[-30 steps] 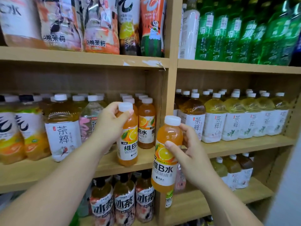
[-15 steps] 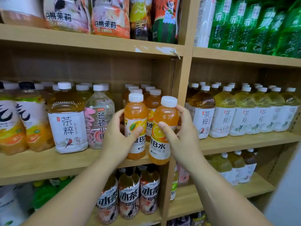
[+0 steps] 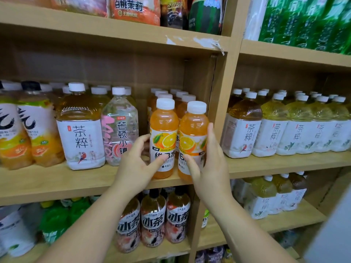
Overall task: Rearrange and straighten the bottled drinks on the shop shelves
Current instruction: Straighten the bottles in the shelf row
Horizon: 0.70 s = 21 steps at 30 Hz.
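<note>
Two orange vitamin drink bottles with white caps stand upright side by side at the front of the middle wooden shelf [image 3: 57, 183]. My left hand [image 3: 136, 166] wraps the lower label of the left orange bottle [image 3: 163, 133], thumb across its front. My right hand [image 3: 210, 164] grips the right orange bottle [image 3: 192, 137], fingers along its right side next to the shelf upright [image 3: 226, 103]. Behind them stand several more orange bottles [image 3: 180, 99] in rows.
To the left stand a clear pink-label bottle [image 3: 119, 126], a large tea bottle [image 3: 80, 128] and orange-label bottles [image 3: 38, 126]. Right bay holds several tea bottles [image 3: 273, 126]. Green bottles [image 3: 303, 21] fill the upper right shelf; dark-capped tea bottles [image 3: 153, 221] stand below.
My right hand has carried its orange bottle up onto the shelf beside the left one. My left hand has slid from the cap down to the label. Both bottles now stand together.
</note>
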Available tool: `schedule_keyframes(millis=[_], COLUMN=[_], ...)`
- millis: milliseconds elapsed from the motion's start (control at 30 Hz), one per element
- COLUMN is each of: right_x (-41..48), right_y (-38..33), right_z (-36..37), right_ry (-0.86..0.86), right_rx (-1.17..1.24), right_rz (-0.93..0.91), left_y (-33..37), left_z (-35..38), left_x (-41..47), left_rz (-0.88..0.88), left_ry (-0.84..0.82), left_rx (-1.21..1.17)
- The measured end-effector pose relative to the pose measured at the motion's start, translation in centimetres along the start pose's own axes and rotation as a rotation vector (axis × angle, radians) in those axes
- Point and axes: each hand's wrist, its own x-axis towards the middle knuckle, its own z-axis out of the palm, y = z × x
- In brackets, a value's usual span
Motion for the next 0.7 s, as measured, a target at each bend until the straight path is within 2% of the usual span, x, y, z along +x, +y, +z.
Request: schedule_keyframes(millis=[200, 500, 633, 700], right_x=[-2.1, -1.7, -1.4, -0.8], right_y=[1.9, 2.8, 2.7, 2.2], right_z=[1.4, 1.7, 1.4, 1.3], right_ry=[0.053, 0.041, 0.059, 0.063], right_rx=[-0.096, -0.243, -0.242, -0.329], right_rz=[-0.069, -0.048, -0.09, -0.108], left_y=[0.1, -0.4, -0.5, -0.5], left_z=[0.1, 0.1, 0.0, 0.0], left_x=[0.1, 0.6, 0.7, 0.7], left_rz=[0.023, 0.056, 0.048, 0.039], left_ry=[-0.001, 0.003, -0.007, -0.016], left_rx=[-0.004, 0.126, 0.11, 0.086])
